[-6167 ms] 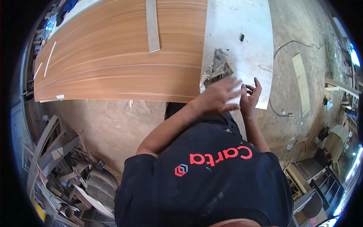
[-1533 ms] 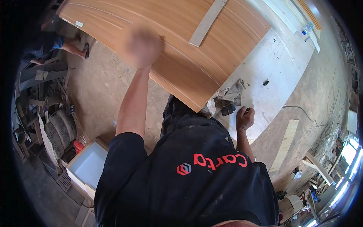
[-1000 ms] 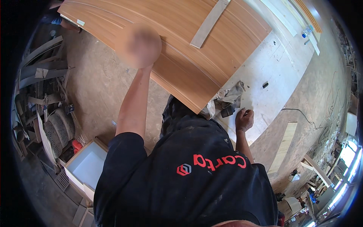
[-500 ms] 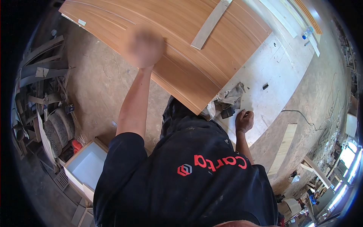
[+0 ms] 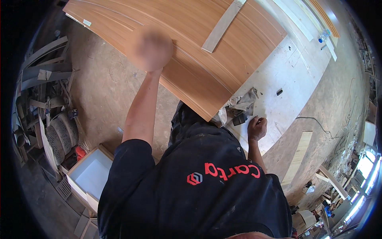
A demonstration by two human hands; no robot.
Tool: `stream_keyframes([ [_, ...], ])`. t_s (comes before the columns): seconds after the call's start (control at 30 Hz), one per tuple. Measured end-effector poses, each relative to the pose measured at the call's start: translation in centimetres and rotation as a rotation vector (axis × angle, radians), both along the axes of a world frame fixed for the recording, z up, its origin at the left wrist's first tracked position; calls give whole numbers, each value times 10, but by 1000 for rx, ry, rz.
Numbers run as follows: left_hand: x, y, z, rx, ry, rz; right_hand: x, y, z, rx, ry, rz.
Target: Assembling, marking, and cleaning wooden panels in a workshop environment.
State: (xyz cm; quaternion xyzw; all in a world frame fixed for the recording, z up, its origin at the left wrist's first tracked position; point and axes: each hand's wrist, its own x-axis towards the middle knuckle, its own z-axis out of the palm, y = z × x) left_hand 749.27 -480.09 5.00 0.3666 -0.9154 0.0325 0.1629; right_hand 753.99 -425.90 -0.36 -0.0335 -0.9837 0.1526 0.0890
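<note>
One large wood-grain panel (image 5: pixel 187 44) lies across the white desk (image 5: pixel 278 79), filling the frame from 10 to 1 o'clock; its near corner points toward 6 o'clock and ends just beside the cloth pile. One pale flat strip (image 5: pixel 221 26) lies diagonally on the panel's top face, at about 12 o'clock.

Left hand (image 5: pixel 150 47): raised at the end of an outstretched arm, over the panel's near long edge at about 11 o'clock. The hand is blurred; grip state cannot be told, nor whether it touches the panel.

Right hand (image 5: pixel 257 128): at about 3 o'clock from centre, on the desk surface near its front edge. Fingers curled into a loose fist; grip narrow, nothing visible inside it.

One crumpled grey cloth (image 5: pixel 240 104) lies on the desk at the panel's corner, at 10 o'clock from the right hand. One small dark block (image 5: pixel 240 118) sits against the cloth, just beside the right hand. One small dark object (image 5: pixel 279 92) lies apart on the bare desk, at 1 o'clock from that hand.

Further out: two long narrow strips (image 5: pixel 296 18) run along the far desk edge at 1 o'clock. One pale plank (image 5: pixel 297 157) lies on the floor at 4 o'clock. One white open box (image 5: pixel 92 175) stands on the floor at 8 o'clock. Scrap pile (image 5: pixel 47 103) at 9 o'clock, count not resolvable.
</note>
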Motion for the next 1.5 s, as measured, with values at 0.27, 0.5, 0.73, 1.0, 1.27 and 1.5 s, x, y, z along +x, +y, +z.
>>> stream_keyframes([
  [0.27,0,0,3,14,6,-2,0,0,0,-3,28,-17],
  [0.5,0,-1,3,19,15,0,1,-3,3,-25,-3,-8],
  [0.73,1,-3,-4,89,19,-29,0,-1,6,-9,-34,-44],
  [1.0,1,0,2,103,-18,-16,-17,-65,57,-612,-191,70],
  [1.27,0,1,0,-20,-95,12,-46,-129,96,-954,-595,87],
  [1.5,3,-6,0,57,57,-53,-45,-143,95,-958,-622,158],
])
